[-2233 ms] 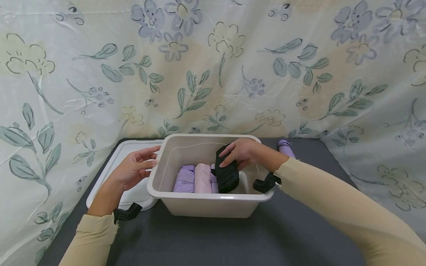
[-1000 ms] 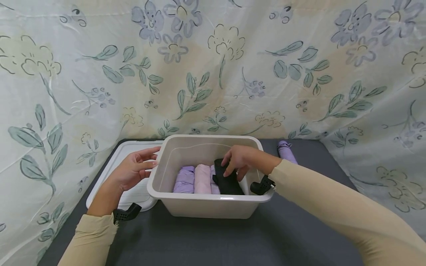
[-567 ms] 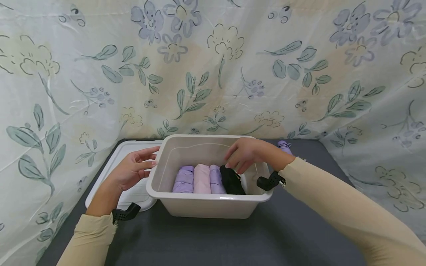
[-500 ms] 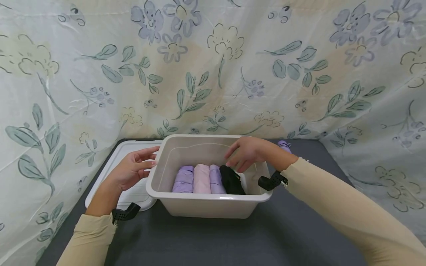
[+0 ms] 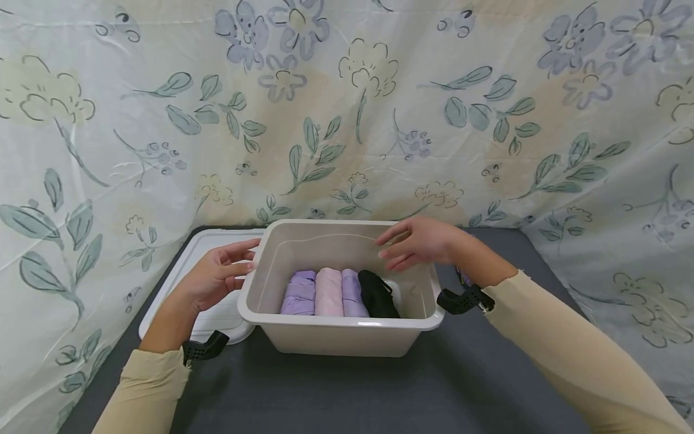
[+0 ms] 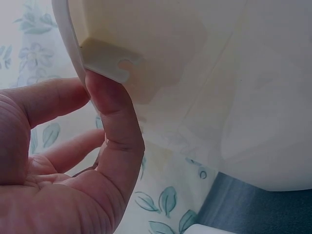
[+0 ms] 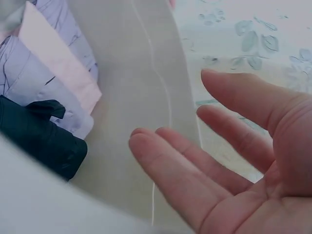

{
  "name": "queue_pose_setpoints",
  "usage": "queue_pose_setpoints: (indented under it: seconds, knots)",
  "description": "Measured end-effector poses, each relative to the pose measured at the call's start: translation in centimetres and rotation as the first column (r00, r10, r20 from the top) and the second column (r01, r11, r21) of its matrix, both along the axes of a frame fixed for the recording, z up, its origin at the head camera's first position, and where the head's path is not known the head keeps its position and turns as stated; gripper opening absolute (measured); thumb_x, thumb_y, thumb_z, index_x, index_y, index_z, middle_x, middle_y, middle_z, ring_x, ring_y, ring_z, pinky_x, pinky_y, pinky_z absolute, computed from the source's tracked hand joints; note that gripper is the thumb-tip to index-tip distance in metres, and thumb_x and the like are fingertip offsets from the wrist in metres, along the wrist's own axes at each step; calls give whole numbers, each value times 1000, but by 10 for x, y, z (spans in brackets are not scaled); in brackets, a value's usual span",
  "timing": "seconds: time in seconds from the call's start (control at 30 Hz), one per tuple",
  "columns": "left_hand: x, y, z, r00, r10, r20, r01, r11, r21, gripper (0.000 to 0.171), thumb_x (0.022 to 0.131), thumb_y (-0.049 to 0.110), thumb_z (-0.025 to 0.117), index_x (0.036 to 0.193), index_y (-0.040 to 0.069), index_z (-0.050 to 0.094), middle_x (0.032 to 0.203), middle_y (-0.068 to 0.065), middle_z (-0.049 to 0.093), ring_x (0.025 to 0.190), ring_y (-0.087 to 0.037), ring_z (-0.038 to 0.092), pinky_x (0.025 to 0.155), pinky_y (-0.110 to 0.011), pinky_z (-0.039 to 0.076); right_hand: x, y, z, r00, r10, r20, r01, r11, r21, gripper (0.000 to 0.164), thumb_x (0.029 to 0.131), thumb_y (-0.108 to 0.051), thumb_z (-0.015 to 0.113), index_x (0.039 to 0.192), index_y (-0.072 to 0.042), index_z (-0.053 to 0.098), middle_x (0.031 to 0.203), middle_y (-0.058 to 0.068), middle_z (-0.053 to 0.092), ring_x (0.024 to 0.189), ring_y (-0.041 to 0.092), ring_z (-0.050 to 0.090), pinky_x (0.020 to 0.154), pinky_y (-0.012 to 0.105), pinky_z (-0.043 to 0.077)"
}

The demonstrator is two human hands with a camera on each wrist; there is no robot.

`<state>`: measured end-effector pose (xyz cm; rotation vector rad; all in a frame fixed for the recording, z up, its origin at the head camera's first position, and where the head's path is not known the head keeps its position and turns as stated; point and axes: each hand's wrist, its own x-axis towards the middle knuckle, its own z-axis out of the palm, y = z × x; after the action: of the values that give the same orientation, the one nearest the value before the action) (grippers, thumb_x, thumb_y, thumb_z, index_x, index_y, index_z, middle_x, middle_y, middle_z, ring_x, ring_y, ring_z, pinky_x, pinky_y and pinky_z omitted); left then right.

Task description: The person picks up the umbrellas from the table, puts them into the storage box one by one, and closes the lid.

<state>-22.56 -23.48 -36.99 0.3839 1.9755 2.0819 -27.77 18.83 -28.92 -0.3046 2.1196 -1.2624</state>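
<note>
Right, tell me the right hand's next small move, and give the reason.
Probably reach to the right of the bin for the purple item, mostly hidden behind the right forearm: the right hand holds nothing, and there looks to be room in the bin beside the black roll.

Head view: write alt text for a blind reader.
An empty right hand hovers over a beige bin holding a lilac bundle, pink bundle, second lilac bundle and black bundle in a row. The left hand touches the bin's left rim; a white lid lies at left on a dark table.
</note>
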Motion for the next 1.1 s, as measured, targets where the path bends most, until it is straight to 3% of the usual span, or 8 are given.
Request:
queue_pose_setpoints:
  seconds: [0.27,0.5,0.63,0.87,1.1]
  knots:
    - [0,2,3,1000,-1,10,1,1000,9,56,100,0,60,153,3,45,108,-1,66,96,-12,72,83,-31,63,3,19,1,996,-42,-76,30,988,-150,51,97,-8,69,145,2,54,127,12,69,111,29,73,96,43,59]
    - [0,2,4,1000,2,15,-2,1000,15,55,100,1,61,153,3,45,109,-1,67,96,-12,72,83,-30,63,10,34,1,981,-129,-148,91,966,-243,55,97,-10,70,146,3,51,143,23,59,111,23,73,95,40,59]
    - [0,3,5,1000,8,20,-8,1000,13,55,100,1,61,153,3,45,108,-1,66,96,-12,71,84,-31,63,10,45,-5,967,-165,-195,102,949,-299,54,97,-11,70,145,4,52,132,12,68,108,20,74,95,39,59]
    - [1,2,4,1000,7,24,-8,1000,22,55,100,1,61,153,2,45,108,-1,66,95,-12,72,83,-30,63,10,64,-20,928,-256,-271,133,907,-401,36,96,-15,72,131,-9,68,123,3,73,106,17,75,92,33,60]
    - [0,2,3,1000,8,29,-8,1000,27,53,100,2,62,151,4,48,108,-1,67,95,-12,71,83,-29,63,8,85,-34,867,-363,-341,181,867,-464,41,98,-14,70,137,-9,64,118,-6,75,106,14,75,89,28,61]
